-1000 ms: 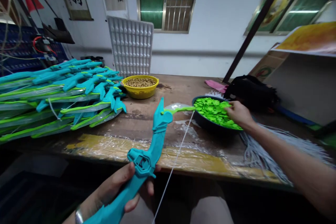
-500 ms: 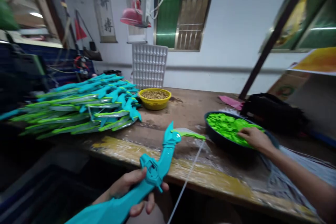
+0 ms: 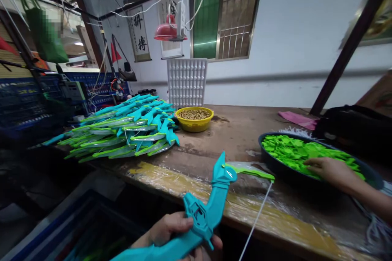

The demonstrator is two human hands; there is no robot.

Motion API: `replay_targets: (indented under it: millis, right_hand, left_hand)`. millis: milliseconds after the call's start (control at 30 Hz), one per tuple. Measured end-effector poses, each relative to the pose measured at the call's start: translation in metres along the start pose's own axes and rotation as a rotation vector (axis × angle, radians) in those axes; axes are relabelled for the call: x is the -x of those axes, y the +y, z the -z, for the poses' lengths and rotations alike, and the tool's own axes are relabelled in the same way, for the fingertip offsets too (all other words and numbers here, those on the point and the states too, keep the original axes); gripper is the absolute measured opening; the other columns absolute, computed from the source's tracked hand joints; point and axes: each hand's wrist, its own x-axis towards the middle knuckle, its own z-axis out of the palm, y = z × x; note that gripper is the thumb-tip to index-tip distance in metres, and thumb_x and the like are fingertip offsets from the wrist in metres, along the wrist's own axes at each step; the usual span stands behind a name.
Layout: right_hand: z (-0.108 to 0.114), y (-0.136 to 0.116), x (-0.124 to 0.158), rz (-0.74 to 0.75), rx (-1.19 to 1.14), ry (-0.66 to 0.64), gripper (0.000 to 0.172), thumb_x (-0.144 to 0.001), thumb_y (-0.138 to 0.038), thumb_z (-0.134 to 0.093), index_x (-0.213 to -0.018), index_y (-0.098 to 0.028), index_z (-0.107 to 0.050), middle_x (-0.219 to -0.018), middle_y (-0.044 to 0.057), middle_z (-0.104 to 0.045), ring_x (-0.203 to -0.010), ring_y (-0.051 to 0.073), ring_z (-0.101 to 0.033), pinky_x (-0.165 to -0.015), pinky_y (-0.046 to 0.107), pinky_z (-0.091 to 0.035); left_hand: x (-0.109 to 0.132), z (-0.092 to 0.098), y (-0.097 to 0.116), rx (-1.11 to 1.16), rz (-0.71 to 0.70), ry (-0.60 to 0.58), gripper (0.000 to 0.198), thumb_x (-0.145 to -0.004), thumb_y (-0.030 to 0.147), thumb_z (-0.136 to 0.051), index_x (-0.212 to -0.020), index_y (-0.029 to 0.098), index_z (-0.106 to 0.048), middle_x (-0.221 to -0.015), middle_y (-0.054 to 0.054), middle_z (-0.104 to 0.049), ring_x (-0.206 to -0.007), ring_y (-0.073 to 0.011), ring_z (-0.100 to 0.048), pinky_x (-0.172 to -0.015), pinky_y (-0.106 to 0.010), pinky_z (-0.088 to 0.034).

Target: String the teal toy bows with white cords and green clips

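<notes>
My left hand (image 3: pixel 171 228) is wrapped round the body of a turquoise plastic toy bow (image 3: pixel 199 216), tilted up and away to the right. A green limb with a clear edge (image 3: pixel 254 171) sticks out from its far end, and a white string (image 3: pixel 257 214) runs down from the limb's tip. On the right, my right hand (image 3: pixel 332 171) rests on small bright green plastic pieces (image 3: pixel 294 153) heaped in a dark basin (image 3: pixel 268 157). Its fingers are drawn together; whatever lies between them cannot be made out.
Turquoise and green toy bows (image 3: pixel 147 124) lie stacked on the table's left. Behind them stand a yellow bowl (image 3: pixel 194 124) of small brass-coloured rings and a grey moulded tray (image 3: pixel 186 81). A pink cloth (image 3: pixel 298 120) and a black bag (image 3: pixel 355 124) lie at the right. A blue crate (image 3: pixel 88 220) is below.
The view has swung to the left, so the scene sits further right. My left hand still holds the toy bow; my right hand stays at the green pieces.
</notes>
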Motion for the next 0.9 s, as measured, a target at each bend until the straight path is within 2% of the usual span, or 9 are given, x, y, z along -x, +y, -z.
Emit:
replay_targets:
  millis: [233,367,467,533,633,700,767,833,900]
  right_hand:
    - [0.011,-0.011,0.009,-0.059,0.105,-0.231,0.014,-0.098,-0.029,-0.064,-0.098,-0.016,-0.07,-0.097,0.005,-0.071,-0.089,0.019,-0.068,-0.083,0.034,-0.054]
    - [0.022,-0.023,0.008,-0.089,0.134,-0.322,0.013,-0.097,-0.028,-0.068,-0.101,-0.016,-0.069,-0.102,0.005,-0.069,-0.096,0.019,-0.067,-0.087,0.035,-0.055]
    - [0.028,-0.031,0.008,-0.086,0.146,-0.332,0.011,-0.095,-0.023,-0.07,-0.099,-0.014,-0.068,-0.101,0.005,-0.068,-0.095,0.019,-0.067,-0.086,0.036,-0.055]
    - [0.031,-0.037,0.011,-0.067,0.138,-0.309,0.009,-0.093,-0.021,-0.071,-0.09,-0.013,-0.067,-0.091,0.002,-0.067,-0.088,0.018,-0.066,-0.082,0.034,-0.054]
    - [0.035,-0.045,0.021,-0.041,0.089,-0.196,0.022,-0.092,-0.021,-0.07,-0.072,-0.014,-0.062,-0.079,0.002,-0.061,-0.075,0.017,-0.062,-0.073,0.031,-0.048]
    - [0.038,-0.049,0.029,-0.032,0.022,-0.074,0.027,-0.094,-0.022,-0.066,-0.068,-0.017,-0.059,-0.082,0.007,-0.06,-0.073,0.02,-0.06,-0.07,0.033,-0.042]
    - [0.041,-0.051,0.036,-0.047,-0.075,0.038,0.026,-0.094,-0.02,-0.062,-0.069,-0.019,-0.056,-0.084,0.011,-0.06,-0.074,0.023,-0.059,-0.07,0.035,-0.04]
    - [0.046,-0.052,0.039,-0.108,-0.197,0.116,0.024,-0.091,-0.017,-0.061,-0.07,-0.022,-0.051,-0.079,0.009,-0.059,-0.072,0.024,-0.059,-0.07,0.035,-0.04]
    - [0.052,-0.053,0.039,-0.219,-0.335,0.169,0.022,-0.085,-0.015,-0.063,-0.071,-0.024,-0.048,-0.068,0.005,-0.055,-0.064,0.025,-0.057,-0.067,0.037,-0.041]
  left_hand:
    - [-0.014,0.009,-0.013,0.024,-0.039,-0.038,0.065,-0.079,0.054,-0.061,-0.115,0.001,-0.073,-0.091,-0.024,-0.073,-0.057,-0.0192,-0.059,-0.041,-0.026,-0.035]
    - [-0.023,0.019,-0.023,0.041,-0.081,-0.077,0.066,-0.08,0.052,-0.058,-0.113,-0.003,-0.073,-0.078,-0.022,-0.073,-0.051,-0.0179,-0.056,-0.042,-0.026,-0.037]
    - [-0.025,0.025,-0.029,0.061,-0.087,-0.089,0.063,-0.082,0.051,-0.055,-0.113,-0.001,-0.073,-0.081,-0.022,-0.074,-0.053,-0.0191,-0.058,-0.043,-0.026,-0.037]
    - [-0.024,0.027,-0.03,0.07,-0.085,-0.081,0.062,-0.079,0.053,-0.059,-0.112,0.002,-0.074,-0.089,-0.023,-0.074,-0.053,-0.0189,-0.059,-0.042,-0.026,-0.036]
    - [-0.019,0.024,-0.027,0.095,-0.101,-0.043,0.058,-0.076,0.053,-0.065,-0.109,0.006,-0.076,-0.099,-0.022,-0.073,-0.049,-0.0155,-0.056,-0.039,-0.026,-0.031]
    - [-0.014,0.02,-0.025,0.111,-0.106,-0.034,0.059,-0.08,0.054,-0.062,-0.112,0.006,-0.075,-0.089,-0.018,-0.073,-0.043,-0.0126,-0.051,-0.036,-0.025,-0.025]
    - [-0.01,0.016,-0.023,0.123,-0.105,-0.037,0.063,-0.085,0.055,-0.056,-0.117,0.003,-0.073,-0.07,-0.012,-0.069,-0.038,-0.0107,-0.044,-0.033,-0.024,-0.02]
    - [-0.007,0.014,-0.021,0.137,-0.104,-0.067,0.068,-0.088,0.055,-0.053,-0.12,-0.002,-0.07,-0.058,-0.008,-0.063,-0.035,-0.0101,-0.041,-0.031,-0.024,-0.018]
    - [-0.008,0.014,-0.019,0.15,-0.098,-0.119,0.07,-0.089,0.054,-0.053,-0.123,-0.005,-0.067,-0.058,-0.008,-0.065,-0.034,-0.0103,-0.041,-0.029,-0.024,-0.019]
